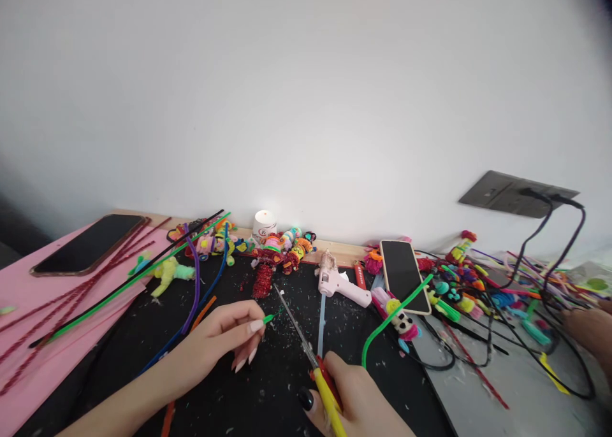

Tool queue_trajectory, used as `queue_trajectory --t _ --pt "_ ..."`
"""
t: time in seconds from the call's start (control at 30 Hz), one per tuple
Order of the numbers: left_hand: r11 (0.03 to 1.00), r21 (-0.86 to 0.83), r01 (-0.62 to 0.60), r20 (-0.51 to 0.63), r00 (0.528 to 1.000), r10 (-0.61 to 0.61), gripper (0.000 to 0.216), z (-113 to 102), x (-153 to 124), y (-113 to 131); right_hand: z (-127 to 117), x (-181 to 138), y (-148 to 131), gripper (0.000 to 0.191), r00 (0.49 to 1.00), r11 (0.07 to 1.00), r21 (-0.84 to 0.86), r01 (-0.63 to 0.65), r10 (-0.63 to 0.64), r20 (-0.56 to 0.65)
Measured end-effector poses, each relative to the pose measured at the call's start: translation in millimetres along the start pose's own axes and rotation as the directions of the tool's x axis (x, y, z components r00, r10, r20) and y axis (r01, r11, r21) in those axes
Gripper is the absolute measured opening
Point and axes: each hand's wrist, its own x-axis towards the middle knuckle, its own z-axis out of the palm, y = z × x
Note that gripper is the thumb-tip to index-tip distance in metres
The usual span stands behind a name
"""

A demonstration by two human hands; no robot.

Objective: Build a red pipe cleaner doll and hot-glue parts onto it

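Green stem (pixel 268 318): likely light, bendy; left fingers (pixel 256 327) pinch behind its 2-o'clock tip.
Scissors (pixel 304 341): probably stiff; right fingers (pixel 341 367) wrap handles (pixel 331 402).

The glue gun (pixel 345 290) lies on the counter (pixel 396 392), with the wall (pixel 306 118) behind it. Before it are the scissors (pixel 326 392), in the right hand (pixel 358 395); before it and leftward, a pipe cleaner (pixel 269 318), in the left hand (pixel 227 338). Behind-left stands a cup (pixel 265 222); to its right lies a phone (pixel 400 265); far left, a paper sheet (pixel 62 368).
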Motion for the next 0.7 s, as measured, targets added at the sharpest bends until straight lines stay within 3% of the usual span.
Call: queue_trajectory --t 0.7 --pt "0.999 0.033 0.005 0.003 1.0 -0.005 0.031 0.3 1.0 0.4 2.8 2.7 4.4 0.027 0.997 0.992 0.117 0.048 -0.055 0.049"
